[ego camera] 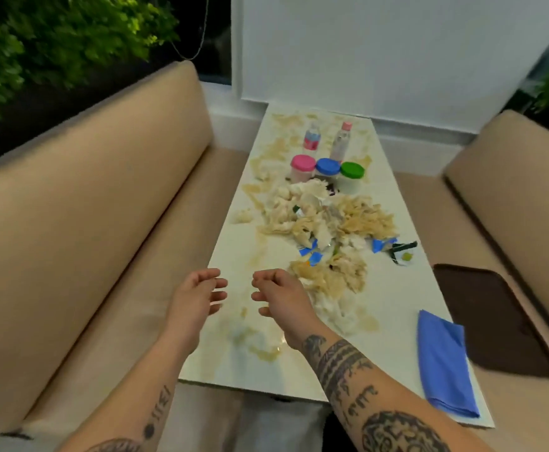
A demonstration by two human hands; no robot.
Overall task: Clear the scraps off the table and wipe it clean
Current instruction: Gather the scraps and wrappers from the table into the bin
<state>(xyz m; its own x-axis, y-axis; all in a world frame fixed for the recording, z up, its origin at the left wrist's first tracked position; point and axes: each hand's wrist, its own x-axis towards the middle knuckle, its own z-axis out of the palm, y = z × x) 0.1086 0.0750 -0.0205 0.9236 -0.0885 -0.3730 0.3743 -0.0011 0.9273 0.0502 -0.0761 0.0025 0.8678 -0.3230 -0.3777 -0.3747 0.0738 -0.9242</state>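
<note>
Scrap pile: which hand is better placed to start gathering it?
Right, probably. The right hand hovers beside the near edge of the scrap pile, while the left hand sits farther out by the table's left edge. Both hold nothing.

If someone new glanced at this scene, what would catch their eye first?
Probably the heap of crumpled scraps down the middle of the stained table, with three bright-lidded jars just beyond it. Nearer, the left hand and right hand hover empty, and a folded blue cloth lies at the near right corner.
</note>
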